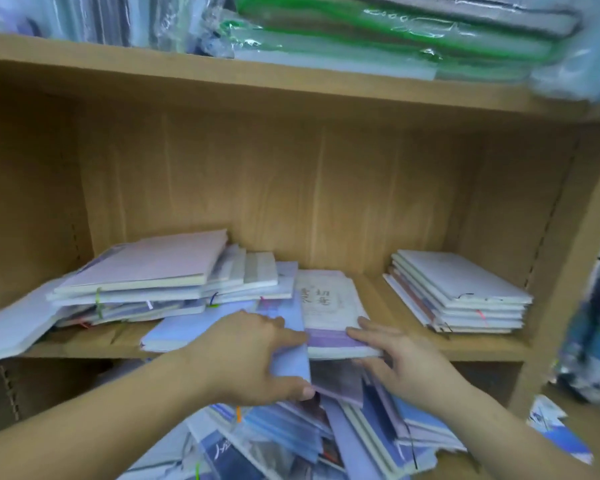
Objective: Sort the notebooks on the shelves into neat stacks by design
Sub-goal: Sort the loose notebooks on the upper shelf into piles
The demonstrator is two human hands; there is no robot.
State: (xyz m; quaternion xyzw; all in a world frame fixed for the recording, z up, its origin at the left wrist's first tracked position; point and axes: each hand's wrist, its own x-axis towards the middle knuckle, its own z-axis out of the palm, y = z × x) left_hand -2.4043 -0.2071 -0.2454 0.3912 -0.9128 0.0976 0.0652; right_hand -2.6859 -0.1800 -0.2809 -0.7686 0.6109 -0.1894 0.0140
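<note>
A wooden shelf [430, 348] holds notebooks. My left hand [253, 355] grips a pale blue notebook [288, 327] at the shelf's front edge, thumb under it, fingers on top. My right hand [402, 362] rests with straight fingers on the front edge of a white and purple notebook [329, 306] with dark characters on its cover, lying in the shelf's middle. A messy leaning pile [153, 282] topped by a pink notebook sits at the left. A neat stack of white notebooks [458, 292] lies at the right.
Below the shelf, a loose heap of blue and purple notebooks [326, 434] spreads under my arms. The upper shelf board [222, 81] carries plastic-wrapped folders with green edges [378, 32]. The cabinet's right side panel [568, 254] stands close to the neat stack.
</note>
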